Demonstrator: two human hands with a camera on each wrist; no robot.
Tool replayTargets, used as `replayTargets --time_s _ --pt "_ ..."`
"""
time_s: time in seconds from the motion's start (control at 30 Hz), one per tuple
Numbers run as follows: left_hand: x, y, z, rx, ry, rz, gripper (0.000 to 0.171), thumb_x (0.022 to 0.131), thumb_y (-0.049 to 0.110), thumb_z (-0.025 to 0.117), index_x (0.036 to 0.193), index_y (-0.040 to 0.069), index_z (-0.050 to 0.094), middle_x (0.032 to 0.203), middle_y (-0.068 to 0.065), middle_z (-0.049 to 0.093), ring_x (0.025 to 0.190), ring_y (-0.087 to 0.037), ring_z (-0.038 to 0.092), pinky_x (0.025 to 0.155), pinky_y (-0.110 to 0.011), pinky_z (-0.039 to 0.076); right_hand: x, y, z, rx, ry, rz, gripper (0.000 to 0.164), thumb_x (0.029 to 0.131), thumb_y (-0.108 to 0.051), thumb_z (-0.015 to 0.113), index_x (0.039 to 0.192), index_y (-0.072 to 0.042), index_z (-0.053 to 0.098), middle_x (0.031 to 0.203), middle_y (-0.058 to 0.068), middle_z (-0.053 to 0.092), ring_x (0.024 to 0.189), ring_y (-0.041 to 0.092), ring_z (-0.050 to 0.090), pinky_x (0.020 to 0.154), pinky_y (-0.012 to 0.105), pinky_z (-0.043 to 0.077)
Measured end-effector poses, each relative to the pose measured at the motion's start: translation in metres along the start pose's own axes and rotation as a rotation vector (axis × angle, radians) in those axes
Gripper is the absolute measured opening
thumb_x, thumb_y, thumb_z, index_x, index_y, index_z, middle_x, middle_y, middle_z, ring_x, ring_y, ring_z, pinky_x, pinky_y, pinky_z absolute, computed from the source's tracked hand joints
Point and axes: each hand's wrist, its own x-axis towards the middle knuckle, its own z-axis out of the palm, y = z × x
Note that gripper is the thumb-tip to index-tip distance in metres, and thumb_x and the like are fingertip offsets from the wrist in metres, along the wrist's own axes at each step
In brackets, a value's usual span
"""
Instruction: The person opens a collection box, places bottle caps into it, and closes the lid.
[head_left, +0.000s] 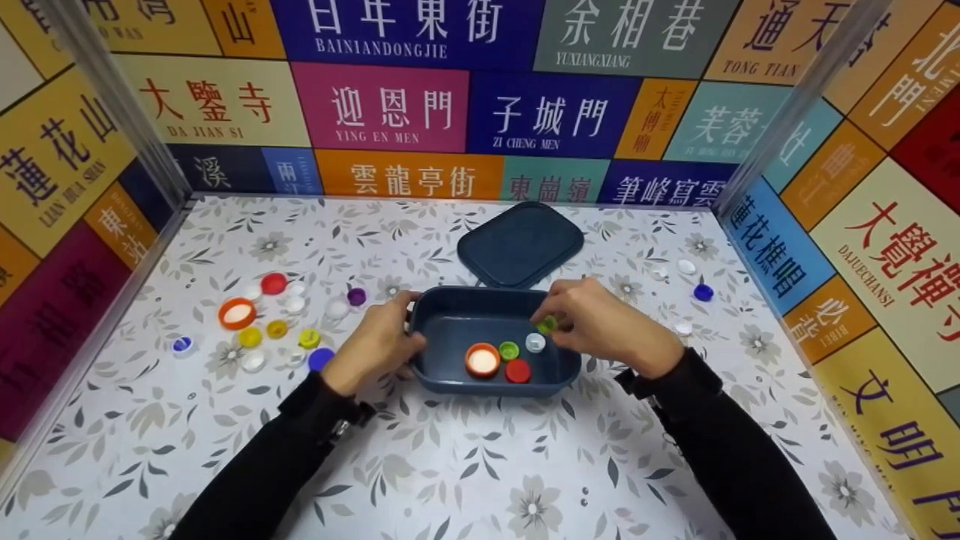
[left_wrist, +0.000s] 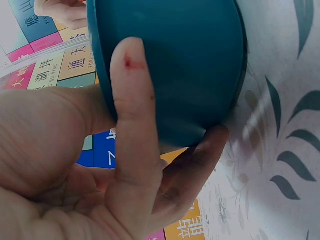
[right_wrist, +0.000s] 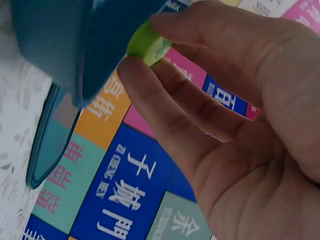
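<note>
A dark blue rectangular box (head_left: 450, 330) stands on the table, holding an orange-rimmed white cap (head_left: 482, 361), a green cap (head_left: 509, 350), a red cap (head_left: 517, 370) and a clear white cap (head_left: 535, 343). My left hand (head_left: 375, 337) grips the box's left end; the left wrist view shows fingers against its outer wall (left_wrist: 195, 65). Above the box's right end, my right hand (head_left: 604, 322) pinches a light green bottle cap (right_wrist: 147, 45) between thumb and fingertips. The box's right rim is partly hidden by that hand.
The dark blue lid (head_left: 521, 244) lies behind the box. Several loose caps, including a red one (head_left: 274, 283) and a purple one (head_left: 356, 296), are scattered on the left. To the right lie a blue cap (head_left: 703, 292) and several white ones. Printed panels wall the table.
</note>
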Motion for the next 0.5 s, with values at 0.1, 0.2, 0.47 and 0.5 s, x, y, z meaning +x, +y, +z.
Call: replayTargets --time_s 0.1,0.2,0.47,0.5 --pt "0.001 0.0 0.0 -0.004 -0.006 -0.007 0.077 0.102 -0.006 0.071 0.174 0.005 0.045 0.144 -0.043 0.071 0.058 -0.024 0.078 0.06 -0.048 0.072 0.003 -0.004 0.007 -0.035 -0.042 -0.023 0.03 0.09 0.007 0.082 0.117 -0.004 0.091 0.107 0.015 0.081 0.093 0.025 0.082 0.079 0.038 0.072" --pt "0.001 0.0 -0.001 -0.001 -0.008 -0.011 0.078 0.101 -0.006 0.071 0.174 0.005 0.045 0.144 -0.042 0.071 0.057 -0.023 0.077 0.06 -0.047 0.072 0.007 -0.007 0.014 -0.061 -0.077 -0.038 0.03 0.087 0.008 0.083 0.113 -0.003 0.091 0.103 0.014 0.081 0.089 0.023 0.077 0.075 0.033 0.066" --pt "0.001 -0.001 -0.002 0.065 0.007 0.025 0.076 0.1 -0.003 0.072 0.172 0.002 0.048 0.142 -0.041 0.073 0.059 -0.02 0.076 0.06 -0.044 0.071 0.009 -0.014 0.023 -0.1 -0.149 -0.066 0.02 0.086 0.006 0.088 0.103 -0.004 0.09 0.097 0.013 0.08 0.089 0.023 0.074 0.077 0.033 0.064" --pt "0.001 -0.002 -0.002 0.079 0.012 0.034 0.075 0.1 -0.002 0.072 0.171 0.002 0.049 0.141 -0.041 0.074 0.059 -0.02 0.076 0.06 -0.042 0.071 0.01 -0.014 0.024 -0.101 -0.154 -0.067 0.019 0.087 0.006 0.089 0.102 -0.005 0.09 0.097 0.012 0.081 0.09 0.023 0.074 0.078 0.034 0.065"
